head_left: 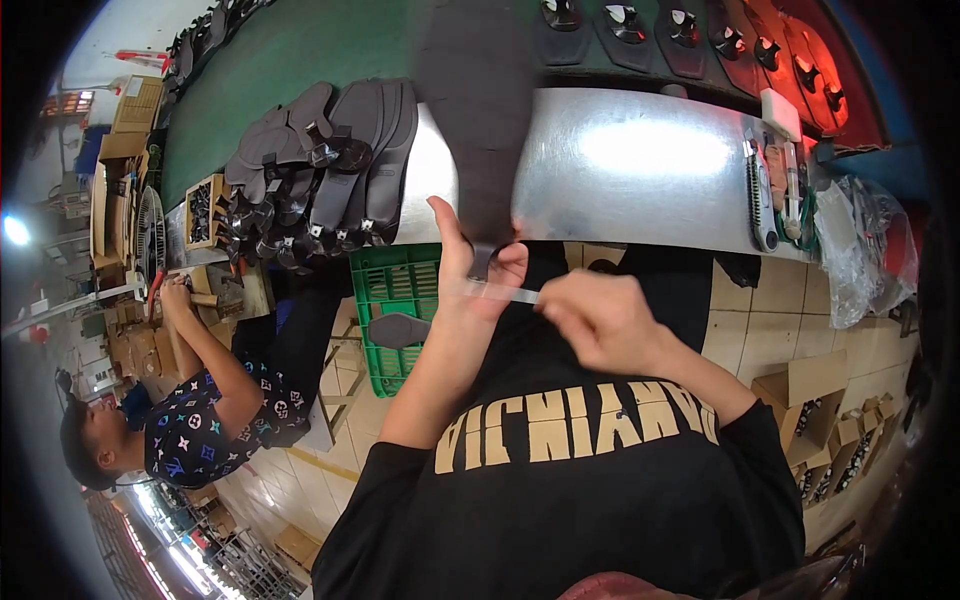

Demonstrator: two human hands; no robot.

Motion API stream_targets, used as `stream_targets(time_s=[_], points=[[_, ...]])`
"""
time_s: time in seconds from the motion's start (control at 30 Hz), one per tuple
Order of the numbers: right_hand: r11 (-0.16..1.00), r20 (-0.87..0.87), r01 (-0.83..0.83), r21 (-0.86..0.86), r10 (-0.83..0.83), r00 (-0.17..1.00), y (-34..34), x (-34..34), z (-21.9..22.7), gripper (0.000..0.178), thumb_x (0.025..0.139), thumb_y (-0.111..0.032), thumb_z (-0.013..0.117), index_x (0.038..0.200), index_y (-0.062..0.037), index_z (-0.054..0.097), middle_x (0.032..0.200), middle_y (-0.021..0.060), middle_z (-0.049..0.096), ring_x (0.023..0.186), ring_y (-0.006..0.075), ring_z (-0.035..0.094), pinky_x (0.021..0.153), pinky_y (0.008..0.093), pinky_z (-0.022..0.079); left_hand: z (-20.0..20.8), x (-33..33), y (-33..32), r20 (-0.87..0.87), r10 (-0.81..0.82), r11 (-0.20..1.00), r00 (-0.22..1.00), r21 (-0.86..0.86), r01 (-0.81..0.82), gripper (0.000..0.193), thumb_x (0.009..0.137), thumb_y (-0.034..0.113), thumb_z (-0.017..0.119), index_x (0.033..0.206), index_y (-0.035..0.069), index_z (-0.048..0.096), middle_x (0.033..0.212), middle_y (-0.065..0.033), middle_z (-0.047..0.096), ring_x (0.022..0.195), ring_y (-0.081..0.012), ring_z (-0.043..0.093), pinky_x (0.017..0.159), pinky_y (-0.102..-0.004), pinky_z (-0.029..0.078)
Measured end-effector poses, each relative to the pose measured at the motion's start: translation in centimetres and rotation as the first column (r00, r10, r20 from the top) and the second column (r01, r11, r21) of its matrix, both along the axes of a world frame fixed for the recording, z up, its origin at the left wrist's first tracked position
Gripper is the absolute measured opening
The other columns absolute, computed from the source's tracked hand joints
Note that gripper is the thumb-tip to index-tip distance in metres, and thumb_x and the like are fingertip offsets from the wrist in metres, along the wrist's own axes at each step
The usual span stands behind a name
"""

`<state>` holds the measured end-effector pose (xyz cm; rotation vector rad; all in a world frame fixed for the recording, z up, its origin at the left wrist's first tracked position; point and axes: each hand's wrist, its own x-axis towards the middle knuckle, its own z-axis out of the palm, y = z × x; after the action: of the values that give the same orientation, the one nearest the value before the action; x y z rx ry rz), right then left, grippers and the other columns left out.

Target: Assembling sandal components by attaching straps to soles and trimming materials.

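My left hand [478,268] is closed round the near end of a long dark brown sandal sole [488,150], its thumb raised along the left side. The sole stands out away from me over the metal bench, its far end blurred. A small dark strap piece [482,262] shows at the held end. My right hand [598,315], slightly blurred, is closed on a thin, pale, flat strip [505,291]. This strip reaches left across the base of my left palm, just below the strap piece. Whether it is a blade or a band cannot be made out.
A pile of dark sandals [340,165] lies left on the bench [640,165]. Beyond is a green belt [300,50]; at far right, sandals sit under red light. Cutters [762,200] and a plastic bag [865,250] lie right. A green crate [375,290] and a co-worker [215,410] are left.
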<state>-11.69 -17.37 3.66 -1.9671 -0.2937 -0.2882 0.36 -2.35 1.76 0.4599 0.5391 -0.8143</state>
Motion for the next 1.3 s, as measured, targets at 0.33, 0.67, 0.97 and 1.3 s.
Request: stream_targets(time_s=[0.33,0.67,0.97,1.3], points=[[0.955,-0.003,0.272,-0.116,-0.274,0.962,1.0,0.9,-2.1,0.005,0.088,-0.007,0.060,0.088,-0.0048,0.056,0.075,0.0109,0.059,0.067,0.0309,0.062,0.055,0.0381,0.048,-2.5,-1.1,-1.2,0.022,0.114,0.993,0.993,-0.037,-0.113,0.038,0.092,0.041,0.053,0.069,0.010,0.055,0.071,-0.0037,0.053,0.070,-0.0206,0.051,0.067,-0.0354,0.043],[0.990,-0.017,-0.056,-0.133,0.054,0.998,2.5,-0.8,-1.1,0.008,0.082,-0.002,0.063,0.088,-0.0052,0.060,0.073,0.0098,0.059,0.061,0.0276,0.061,0.053,0.0343,0.049,-4.8,1.1,-0.8,0.194,0.094,0.990,0.976,0.088,-0.113,0.049,0.088,0.061,0.055,0.078,0.013,0.057,0.070,-0.0030,0.057,0.071,-0.0222,0.058,0.065,-0.0367,0.048],[0.882,-0.410,0.174,0.438,0.024,0.912,1.7,1.0,-0.4,0.041,0.092,-0.004,0.052,0.133,-0.0058,0.049,0.062,0.0046,0.053,0.059,0.0129,0.058,0.053,0.0261,0.042,-2.1,0.2,-2.9,0.419,-0.077,0.942,0.905,0.327,-0.071,0.065,0.098,0.061,0.030,0.113,0.004,0.059,0.099,-0.0079,0.066,0.089,-0.0163,0.062,0.078,-0.0308,0.049],[0.230,-0.399,0.329,0.916,0.434,0.808,-1.6,0.8,-0.8,0.048,0.101,-0.015,0.039,0.148,-0.0119,0.032,0.068,0.0022,0.049,0.045,0.0058,0.038,0.043,0.0170,0.033,-0.9,-1.4,-2.0,0.521,-0.277,0.937,0.808,0.332,0.108,0.040,0.101,0.037,0.047,0.121,0.004,0.055,0.108,-0.0074,0.065,0.085,-0.0143,0.064,0.077,-0.0283,0.053]])
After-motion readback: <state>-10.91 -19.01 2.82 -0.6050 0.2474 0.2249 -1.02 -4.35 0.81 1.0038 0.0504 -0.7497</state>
